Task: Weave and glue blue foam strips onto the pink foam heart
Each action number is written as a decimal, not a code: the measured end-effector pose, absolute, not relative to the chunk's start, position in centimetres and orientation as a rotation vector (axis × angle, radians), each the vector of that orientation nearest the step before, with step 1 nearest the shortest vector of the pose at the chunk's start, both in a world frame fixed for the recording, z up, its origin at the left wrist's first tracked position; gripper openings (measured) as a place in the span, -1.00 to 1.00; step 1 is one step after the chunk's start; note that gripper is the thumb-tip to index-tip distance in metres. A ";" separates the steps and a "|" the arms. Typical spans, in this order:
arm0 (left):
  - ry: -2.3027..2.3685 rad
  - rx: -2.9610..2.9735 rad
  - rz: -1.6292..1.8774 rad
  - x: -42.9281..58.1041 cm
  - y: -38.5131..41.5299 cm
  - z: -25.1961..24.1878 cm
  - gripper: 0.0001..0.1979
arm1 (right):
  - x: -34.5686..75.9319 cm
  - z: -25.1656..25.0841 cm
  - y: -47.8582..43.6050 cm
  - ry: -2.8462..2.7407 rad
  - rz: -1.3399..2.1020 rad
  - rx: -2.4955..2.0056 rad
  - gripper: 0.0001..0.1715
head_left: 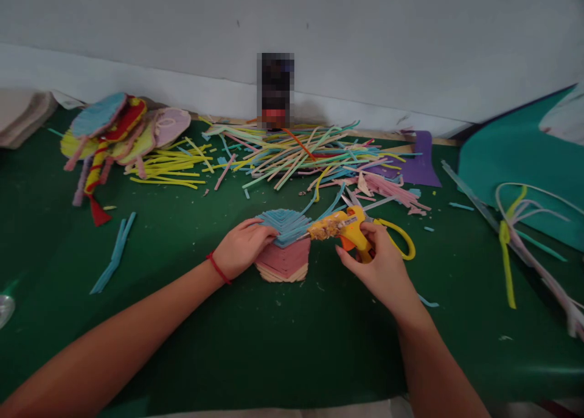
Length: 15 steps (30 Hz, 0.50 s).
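My left hand (241, 246), a red string at its wrist, presses down on a leaf-shaped piece made of blue foam strips (285, 226) over pink and cream ones (285, 263). Its fingers are curled on the piece's left side. My right hand (376, 266) grips a yellow and orange glue gun (344, 226), whose crusted nozzle points left and touches the right edge of the blue strips. Yellow-handled scissors (401, 238) lie just behind the right hand.
A heap of coloured foam strips (296, 153) lies at the back of the green table (182, 320). Finished striped pieces (114, 132) are stacked back left. Loose blue strips (114, 254) lie left. Teal foam sheet (515, 162) and purple sheet (422, 159) lie right.
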<state>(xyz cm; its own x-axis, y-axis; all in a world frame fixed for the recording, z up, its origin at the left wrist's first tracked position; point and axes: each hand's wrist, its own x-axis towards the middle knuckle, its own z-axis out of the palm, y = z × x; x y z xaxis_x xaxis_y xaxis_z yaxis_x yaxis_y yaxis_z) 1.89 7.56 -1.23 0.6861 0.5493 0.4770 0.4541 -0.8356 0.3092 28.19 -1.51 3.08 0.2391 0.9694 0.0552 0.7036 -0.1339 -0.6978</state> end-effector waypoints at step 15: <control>1.005 2.482 0.750 2.1 7.9 -0.3 -0.84 | 26.9 2.6 -2.1 -1.750 0.234 -2.125 -0.52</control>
<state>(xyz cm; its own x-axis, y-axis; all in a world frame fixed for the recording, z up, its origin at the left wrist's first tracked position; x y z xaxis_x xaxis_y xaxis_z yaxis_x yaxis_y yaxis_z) 2.14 7.93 -0.32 0.6063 0.7196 0.3385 0.5291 -0.6828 0.5039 26.92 -2.14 2.56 0.2121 0.9712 0.1088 0.9087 -0.1550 -0.3877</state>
